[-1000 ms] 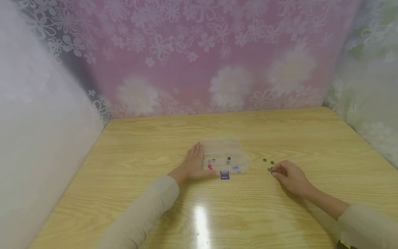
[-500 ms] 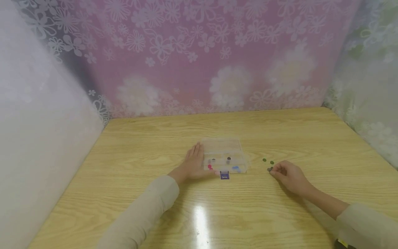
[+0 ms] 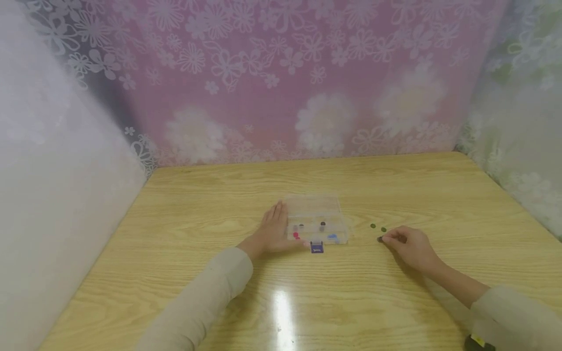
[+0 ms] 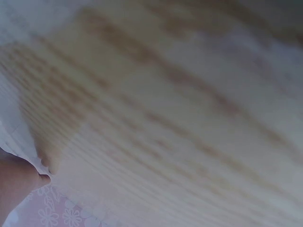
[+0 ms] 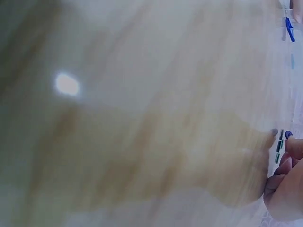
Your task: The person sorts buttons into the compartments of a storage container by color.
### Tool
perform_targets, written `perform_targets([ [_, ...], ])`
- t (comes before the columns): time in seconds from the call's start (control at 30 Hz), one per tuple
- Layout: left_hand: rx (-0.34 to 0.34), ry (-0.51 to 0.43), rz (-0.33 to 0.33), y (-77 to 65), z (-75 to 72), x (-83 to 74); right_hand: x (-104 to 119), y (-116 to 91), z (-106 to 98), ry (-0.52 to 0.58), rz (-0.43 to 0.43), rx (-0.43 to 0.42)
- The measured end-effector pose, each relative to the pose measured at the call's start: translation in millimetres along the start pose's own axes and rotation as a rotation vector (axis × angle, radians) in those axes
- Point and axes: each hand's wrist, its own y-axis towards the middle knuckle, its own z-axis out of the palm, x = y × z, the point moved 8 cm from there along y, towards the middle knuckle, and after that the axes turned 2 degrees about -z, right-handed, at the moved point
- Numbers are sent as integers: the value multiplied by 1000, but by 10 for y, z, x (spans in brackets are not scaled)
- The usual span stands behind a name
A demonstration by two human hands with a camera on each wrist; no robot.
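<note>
A clear plastic compartment box (image 3: 313, 204) stands on the table with its lid open and a purple latch (image 3: 316, 247) at the front. Inside lie pink discs (image 3: 296, 235), blue pieces (image 3: 333, 237) and dark discs (image 3: 323, 224). My left hand (image 3: 273, 235) rests along the box's left side, fingers straight, thumb stretched along its front edge. To the right of the box, my right hand (image 3: 410, 247) pinches a small dark disc (image 3: 380, 239) between thumb and fingertips; in the right wrist view this disc (image 5: 289, 135) looks dark blue.
Two green discs (image 3: 372, 225) lie on the wooden table (image 3: 210, 195) just beyond the right fingertips. A pink flowered backdrop (image 3: 263, 112) rises behind the table, with pale walls at both sides. A black and yellow object (image 3: 478, 341) shows under the right sleeve.
My right fingertips have shifted slightly left over the dark discs; two showed there before, one shows now. The left hand and box have hardly moved.
</note>
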Motion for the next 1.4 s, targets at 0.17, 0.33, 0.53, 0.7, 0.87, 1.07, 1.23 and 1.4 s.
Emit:
perform_targets([
  [0.17,2,-7,-4,2,7,6,1,2,-27,3,25,-16],
  [0.33,6,-15,-7,3,14,10,31,2,-41,0,33,-24],
  [0.53,9,-18,-7,-4,4,5,94,41,-55,13,26,-65],
  [0.7,0,-22,-7,-11,-7,4,169,88,-56,53,17,-84],
  [0.87,0,-23,-9,-11,-4,7,212,127,-31,82,14,-86],
  [1.07,1,-22,-9,13,17,24,245,167,-7,104,34,-80],
  [1.23,-2,-21,-6,24,28,26,248,196,7,123,60,-94],
  [1.4,-11,-19,-1,8,14,7,299,232,24,140,44,-116],
])
